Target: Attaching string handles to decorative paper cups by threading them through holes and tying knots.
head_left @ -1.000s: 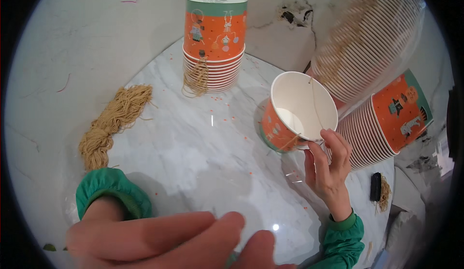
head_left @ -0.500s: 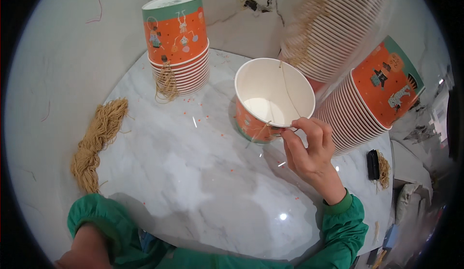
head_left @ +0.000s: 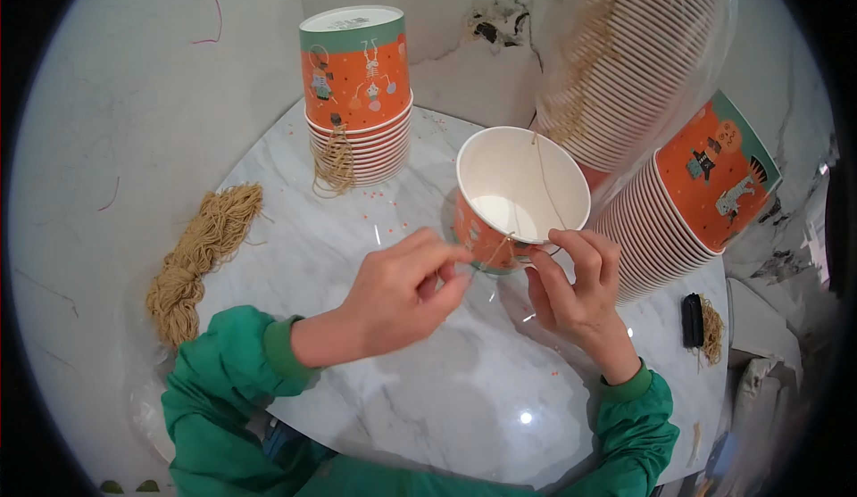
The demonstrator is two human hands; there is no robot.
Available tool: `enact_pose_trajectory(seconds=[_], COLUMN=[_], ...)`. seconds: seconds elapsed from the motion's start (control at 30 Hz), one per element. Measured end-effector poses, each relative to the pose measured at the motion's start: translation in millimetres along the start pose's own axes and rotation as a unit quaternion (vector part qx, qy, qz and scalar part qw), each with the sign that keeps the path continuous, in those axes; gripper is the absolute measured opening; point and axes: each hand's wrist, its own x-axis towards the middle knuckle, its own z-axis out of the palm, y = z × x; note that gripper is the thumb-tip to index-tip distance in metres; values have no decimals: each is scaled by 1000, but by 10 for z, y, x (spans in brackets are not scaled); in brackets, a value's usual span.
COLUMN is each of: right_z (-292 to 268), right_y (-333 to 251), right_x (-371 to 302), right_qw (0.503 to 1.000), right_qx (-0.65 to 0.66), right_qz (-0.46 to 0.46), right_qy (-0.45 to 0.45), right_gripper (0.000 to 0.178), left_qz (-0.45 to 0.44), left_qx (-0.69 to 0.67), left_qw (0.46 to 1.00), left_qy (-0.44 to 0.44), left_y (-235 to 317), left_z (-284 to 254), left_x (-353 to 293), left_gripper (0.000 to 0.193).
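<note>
A white-lined paper bucket [head_left: 482,236] with an orange and green printed outside stands upright, mouth up. A thin tan cord [head_left: 546,180] crosses its mouth from the far rim and comes out in a small tangle on the near side. My left hand [head_left: 393,292] is closed in a pinch just left of that tangle, seemingly on a loose cord end. My right hand [head_left: 580,287] pinches at the near-right rim, where a bit of cord shows by the thumb and index finger. Exactly what lies between the right fingertips is partly hidden.
An upside-down stack of buckets [head_left: 357,78] stands far left, with looped cords hanging on it. A tan cord bundle [head_left: 205,260] lies at the left edge. Far right are a plastic-wrapped bucket stack [head_left: 643,60], a leaning stack [head_left: 714,167] and a black clip-like object [head_left: 692,320] with cords.
My left hand has come in from the lower left up to the near side of the bucket and closed in a pinch. My right hand stays at the rim. The view has shifted slightly.
</note>
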Motion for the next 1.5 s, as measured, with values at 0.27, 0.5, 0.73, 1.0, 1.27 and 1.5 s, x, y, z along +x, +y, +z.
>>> enact_pose_trajectory(seconds=[0.27, 0.5, 0.73, 1.0, 1.27, 1.5], right_z=[47, 48, -20, -145, -90, -16], right_y=[-10, 4, -100, -3, 189, 175], right_x=[-79, -35, 67, 225, -22, -69], right_qw=[998, 999, 998, 992, 998, 994], right_qx=[-57, -46, 48, 111, -38, -89], right_qz=[-10, -5, 21, 57, -41, -42], right_qy=[-15, -27, -34, -10, -24, -47], right_gripper=[23, 20, 31, 37, 32, 25], left_qz=[-245, -247, -299, -324, -319, -324], left_qx=[-220, -243, -340, -372, -373, -365], left_qw=[943, 938, 890, 869, 871, 871], left_qy=[-49, -26, -50, -31, -33, -48], left_y=[20, -28, -14, -43, 42, 114], left_z=[283, 367, 191, 154, 145, 168], left_x=[294, 333, 221, 213, 292, 371], left_gripper=[18, 15, 14, 14, 13, 13])
